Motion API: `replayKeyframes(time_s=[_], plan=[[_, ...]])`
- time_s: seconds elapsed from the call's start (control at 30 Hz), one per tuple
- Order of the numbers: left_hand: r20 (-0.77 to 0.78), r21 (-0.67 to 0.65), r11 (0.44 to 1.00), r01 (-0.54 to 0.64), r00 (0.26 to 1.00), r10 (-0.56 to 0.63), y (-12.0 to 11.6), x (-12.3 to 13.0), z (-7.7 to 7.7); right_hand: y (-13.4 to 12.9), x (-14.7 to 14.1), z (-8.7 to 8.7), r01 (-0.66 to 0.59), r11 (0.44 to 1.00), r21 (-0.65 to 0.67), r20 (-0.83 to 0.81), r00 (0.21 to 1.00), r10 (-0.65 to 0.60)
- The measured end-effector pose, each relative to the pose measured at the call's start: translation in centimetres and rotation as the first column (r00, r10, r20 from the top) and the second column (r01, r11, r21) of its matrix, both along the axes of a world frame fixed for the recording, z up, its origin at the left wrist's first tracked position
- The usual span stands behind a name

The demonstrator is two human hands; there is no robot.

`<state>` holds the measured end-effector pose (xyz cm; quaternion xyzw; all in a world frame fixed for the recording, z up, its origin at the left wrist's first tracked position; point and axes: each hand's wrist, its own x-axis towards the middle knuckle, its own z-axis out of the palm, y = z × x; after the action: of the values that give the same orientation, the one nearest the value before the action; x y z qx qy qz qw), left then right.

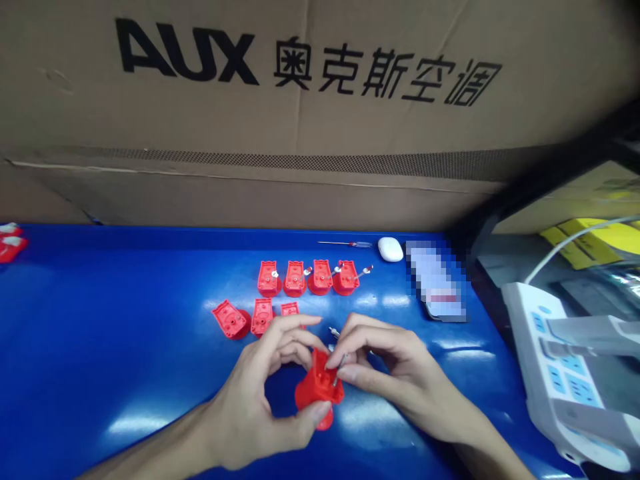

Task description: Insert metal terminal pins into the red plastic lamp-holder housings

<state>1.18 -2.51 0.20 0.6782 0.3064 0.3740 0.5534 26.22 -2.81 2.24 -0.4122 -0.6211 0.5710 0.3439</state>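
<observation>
My left hand (257, 393) grips a red plastic housing (313, 390) between thumb and fingers, its open hollow side tilted up toward me. With thumb and index finger, my right hand (400, 363) pinches a thin metal pin (341, 370), whose lower end reaches into the housing. Just behind my right fingertips, another small metal piece (334, 332) lies partly hidden. Beyond my hands, a back row of several red housings (321, 277) carries small metal parts sticking out. Nearer stand three more housings (263, 317), one partly covered by my left fingers.
A thin screwdriver (345, 244), a white rounded case (391, 249) and a blurred-out phone (436, 280) lie at the back of the blue table (125, 347). A white power strip (565, 373) stands at right. Behind rises a cardboard box (300, 127). Red items (11, 243) lie far left.
</observation>
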Motion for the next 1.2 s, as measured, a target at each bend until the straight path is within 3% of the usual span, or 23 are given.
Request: replayKeyframes(time_s=[0.4,0.83,1.07,1.2], plan=[[0.013,-0.030,1.000,0.008,1.000,-0.007,0.13,0.06,-0.01,0.08,0.01,-0.57,0.126,0.992,-0.029,-0.031,0.991,-0.127],[0.015,0.000,1.000,-0.028,1.000,0.028,0.20,0.00,-0.37,0.10,0.30,-0.47,0.085,0.991,-0.105,-0.018,0.996,-0.088],[-0.002,0.004,0.997,-0.073,0.997,0.073,0.18,-0.05,-0.44,-0.10,0.07,-0.64,0.130,0.974,-0.186,-0.072,0.987,-0.145],[-0.016,0.044,0.995,-0.089,0.996,0.090,0.13,-0.09,-0.56,-0.01,0.15,-0.58,0.118,0.976,-0.185,0.003,0.993,-0.120]])
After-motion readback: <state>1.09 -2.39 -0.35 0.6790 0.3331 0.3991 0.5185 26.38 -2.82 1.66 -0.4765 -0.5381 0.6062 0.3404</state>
